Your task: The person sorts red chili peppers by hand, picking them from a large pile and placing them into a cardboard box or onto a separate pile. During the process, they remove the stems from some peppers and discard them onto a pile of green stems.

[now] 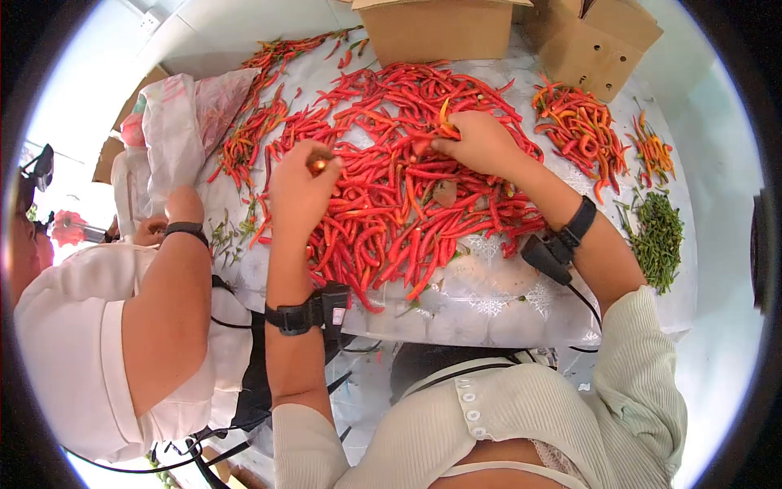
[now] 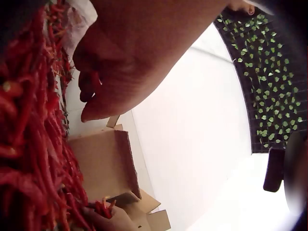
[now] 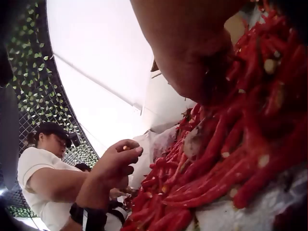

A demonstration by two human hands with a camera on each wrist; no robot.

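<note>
A broad heap of red chili peppers [image 1: 391, 244] covers the middle of the table. Above its left side my left hand [image 1: 300, 191] is raised with curled fingers; a small orange-red bit of a chili pepper [image 3: 126, 147] shows between finger and thumb, the rest hidden in the hand. My right hand [image 1: 485, 145] is low over the far right part of the heap, gripping a few chili peppers. One of them, an orange pepper [image 1: 445, 122], sticks up past the thumb side. In the left wrist view, red tips of the held peppers [image 2: 105, 208] poke out.
Cardboard boxes [image 1: 444, 33] stand at the back. At right lie a pile of orange-red peppers [image 1: 580, 130], a smaller pile [image 1: 652, 153] and green stems [image 1: 656, 240]. Another person [image 1: 155, 326] works at left beside a white sack [image 1: 175, 122]. More peppers [image 1: 244, 147] lie near the sack.
</note>
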